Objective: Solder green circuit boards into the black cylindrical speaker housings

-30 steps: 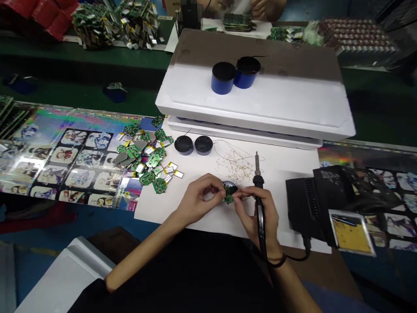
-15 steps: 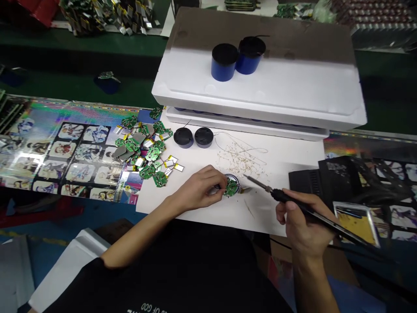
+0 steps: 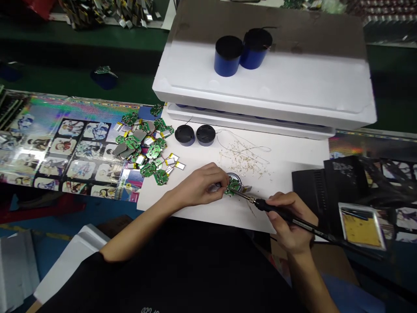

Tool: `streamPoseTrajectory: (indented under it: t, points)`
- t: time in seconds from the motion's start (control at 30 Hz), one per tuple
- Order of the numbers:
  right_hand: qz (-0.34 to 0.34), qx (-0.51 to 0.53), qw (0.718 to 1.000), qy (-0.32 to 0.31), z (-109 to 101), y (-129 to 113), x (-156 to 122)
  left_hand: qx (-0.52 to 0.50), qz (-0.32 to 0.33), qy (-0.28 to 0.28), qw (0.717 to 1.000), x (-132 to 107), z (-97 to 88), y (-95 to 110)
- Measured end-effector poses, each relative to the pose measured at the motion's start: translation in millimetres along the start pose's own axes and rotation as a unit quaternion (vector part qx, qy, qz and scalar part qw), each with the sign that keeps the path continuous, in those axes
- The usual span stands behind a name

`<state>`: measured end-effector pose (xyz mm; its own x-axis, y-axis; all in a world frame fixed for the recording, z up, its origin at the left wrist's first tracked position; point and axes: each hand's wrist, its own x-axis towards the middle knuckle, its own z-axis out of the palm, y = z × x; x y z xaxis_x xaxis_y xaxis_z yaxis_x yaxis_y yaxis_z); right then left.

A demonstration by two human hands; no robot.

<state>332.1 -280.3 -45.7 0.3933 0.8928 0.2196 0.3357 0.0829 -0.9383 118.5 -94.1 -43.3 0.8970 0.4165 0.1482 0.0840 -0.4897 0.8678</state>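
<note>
1. Worktop (image 3: 81,43): green-surfaced, running across the far part of the view. Nearer lie a holographic printed sheet (image 3: 74,143) on the left and a white paper sheet (image 3: 286,161) under the work.
2. White foam box (image 3: 260,91): stacked along the paper's far edge, its front edge well behind the hands. Two blue cylinders (image 3: 228,56) stand upright on top, touching each other.
3. Black soldering station (image 3: 322,195): right of the paper, overlapping its right edge, just beyond the right hand. A metal tray with a yellow sponge (image 3: 361,230) sits beside it.
4. Pile of green circuit boards and small pouch cells (image 3: 146,150): straddles the boundary between the printed sheet and the paper, near the left hand, well apart from the iron.
5. Two black-capped round units (image 3: 194,135): side by side on the paper, behind the hands. Wire and solder clippings (image 3: 244,158) lie scattered to their right.
6. Left hand (image 3: 198,187): fingers closed in a pinch on the green circuit board (image 3: 233,186), which sits at the paper's middle on a round metal-rimmed unit (image 3: 235,177).
7. Right hand (image 3: 288,219): closed around a black-handled soldering iron (image 3: 280,213), near the paper's front edge. The iron lies low, pointing left, with its metal tip (image 3: 243,195) at the board's lower right edge. Contact cannot be told from this view.
</note>
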Motion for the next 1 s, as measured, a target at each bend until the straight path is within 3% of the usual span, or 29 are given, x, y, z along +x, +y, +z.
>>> streamPoseTrajectory:
  t: [1.0]
  points:
    - [-0.032,-0.03,0.999,-0.019,4.1,-11.2,8.9,0.011,0.046,0.013,0.999,-1.7,2.8,-6.7]
